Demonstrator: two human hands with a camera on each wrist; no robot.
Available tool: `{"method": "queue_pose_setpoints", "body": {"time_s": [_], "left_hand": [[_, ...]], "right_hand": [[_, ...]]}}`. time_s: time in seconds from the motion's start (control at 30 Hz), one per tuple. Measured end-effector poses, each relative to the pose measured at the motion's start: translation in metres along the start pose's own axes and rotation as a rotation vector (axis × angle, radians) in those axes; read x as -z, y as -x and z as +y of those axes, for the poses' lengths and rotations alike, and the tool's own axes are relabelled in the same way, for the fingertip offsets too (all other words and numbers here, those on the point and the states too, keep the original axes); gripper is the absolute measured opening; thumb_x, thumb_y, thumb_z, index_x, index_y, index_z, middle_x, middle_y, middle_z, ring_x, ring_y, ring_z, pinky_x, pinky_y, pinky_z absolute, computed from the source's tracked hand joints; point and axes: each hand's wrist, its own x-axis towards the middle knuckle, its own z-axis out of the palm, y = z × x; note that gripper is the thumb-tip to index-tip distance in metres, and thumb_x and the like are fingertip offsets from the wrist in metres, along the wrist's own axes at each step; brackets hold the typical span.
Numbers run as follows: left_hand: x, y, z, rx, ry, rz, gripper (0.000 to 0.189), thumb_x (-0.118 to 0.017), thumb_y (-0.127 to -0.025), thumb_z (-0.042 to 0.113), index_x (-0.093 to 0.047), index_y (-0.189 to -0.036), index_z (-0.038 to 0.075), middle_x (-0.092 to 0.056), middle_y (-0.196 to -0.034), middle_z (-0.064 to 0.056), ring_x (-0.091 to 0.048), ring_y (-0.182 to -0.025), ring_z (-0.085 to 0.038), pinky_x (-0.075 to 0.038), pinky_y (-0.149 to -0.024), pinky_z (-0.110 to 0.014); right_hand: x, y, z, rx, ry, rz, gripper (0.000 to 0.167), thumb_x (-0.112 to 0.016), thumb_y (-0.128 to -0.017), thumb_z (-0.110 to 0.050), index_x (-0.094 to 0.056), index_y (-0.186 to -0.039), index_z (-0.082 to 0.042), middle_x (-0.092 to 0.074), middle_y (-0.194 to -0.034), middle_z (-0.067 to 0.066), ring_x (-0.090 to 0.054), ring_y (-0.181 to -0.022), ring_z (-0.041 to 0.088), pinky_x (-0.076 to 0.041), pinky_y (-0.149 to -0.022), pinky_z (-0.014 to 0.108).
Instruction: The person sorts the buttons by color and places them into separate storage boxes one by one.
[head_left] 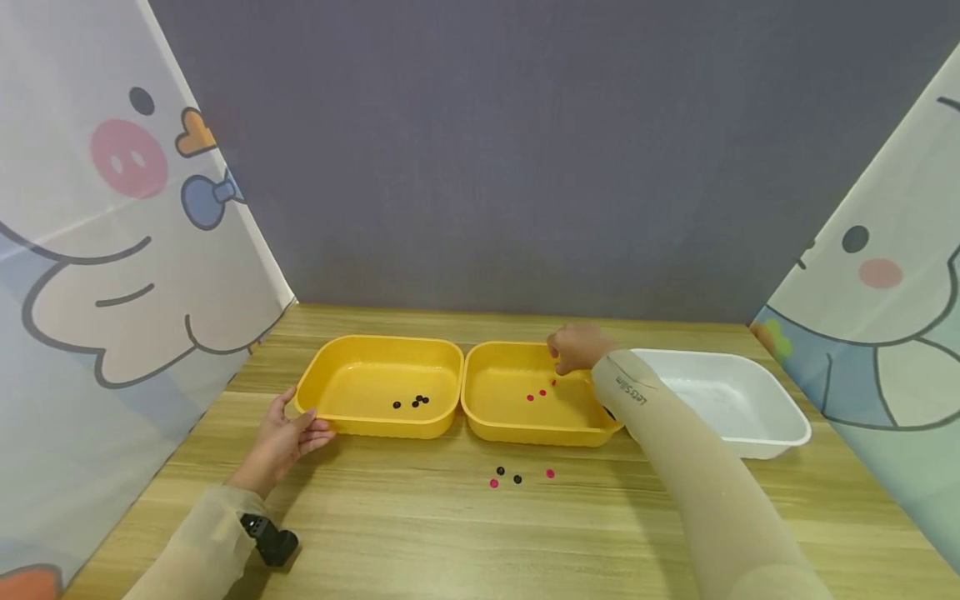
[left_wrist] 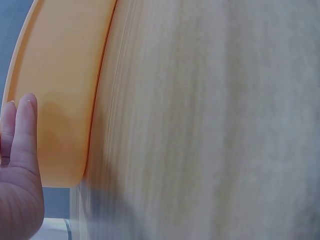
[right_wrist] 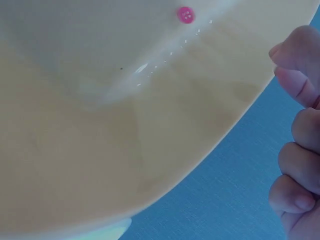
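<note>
At the left, my left hand touches the near-left corner of a yellow tray, its visible fingers straight against the wall. Several black buttons lie inside. My right hand is over the far-right part of a second yellow tray, fingers curled, thumb and forefinger close together. Nothing shows between them. Below the hand is a pink button, also a four-holed pink button in the right wrist view. Two more pink buttons lie in that tray.
A white tray stands right of the yellow ones, partly behind my right sleeve. On the wooden table in front lie two black buttons and two pink buttons. A grey wall rises behind; printed panels flank both sides.
</note>
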Motion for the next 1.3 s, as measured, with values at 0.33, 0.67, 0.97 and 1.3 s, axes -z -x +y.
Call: {"method": "queue_pose_setpoints", "body": {"time_s": [0.33,0.67,0.97,1.3], "left_hand": [[0.003,0.003,-0.004,0.012,0.022,0.013,0.072,-0.030,-0.102,0.001,0.022,-0.149,0.013,-0.065,-0.067,0.002,-0.067,-0.062,-0.010,-0.059,-0.070,-0.026],[0.004,0.003,-0.003,0.006,0.033,0.004,0.071,-0.030,-0.102,0.001,0.022,-0.149,0.013,-0.065,-0.067,0.002,-0.067,-0.063,-0.009,-0.059,-0.071,-0.026],[0.001,-0.001,0.000,0.007,0.038,-0.003,0.071,-0.030,-0.102,0.002,0.022,-0.149,0.014,-0.065,-0.067,0.002,-0.067,-0.062,-0.009,-0.059,-0.071,-0.026],[0.001,0.000,0.001,0.005,0.048,-0.025,0.072,-0.030,-0.102,0.000,0.023,-0.149,0.013,-0.065,-0.067,0.001,-0.067,-0.063,-0.009,-0.059,-0.070,-0.026]], "right_hand": [[0.011,0.009,-0.006,-0.004,-0.025,-0.041,0.018,-0.074,-0.077,-0.020,-0.066,-0.089,-0.009,-0.063,-0.083,-0.002,-0.055,-0.072,0.015,-0.051,-0.066,0.030],[0.027,0.026,-0.023,0.039,0.001,0.002,0.018,-0.075,-0.077,-0.022,-0.068,-0.089,-0.011,-0.066,-0.083,-0.002,-0.055,-0.069,0.014,-0.051,-0.065,0.031],[0.025,0.038,-0.036,0.101,0.054,0.050,0.014,-0.073,-0.077,-0.020,-0.069,-0.087,-0.012,-0.057,-0.064,-0.006,-0.044,-0.054,0.010,-0.044,-0.050,0.025],[0.011,0.054,-0.052,0.183,0.042,0.084,0.013,-0.073,-0.076,-0.019,-0.071,-0.087,-0.012,-0.064,-0.067,-0.004,-0.046,-0.050,0.008,-0.044,-0.044,0.024]]}}
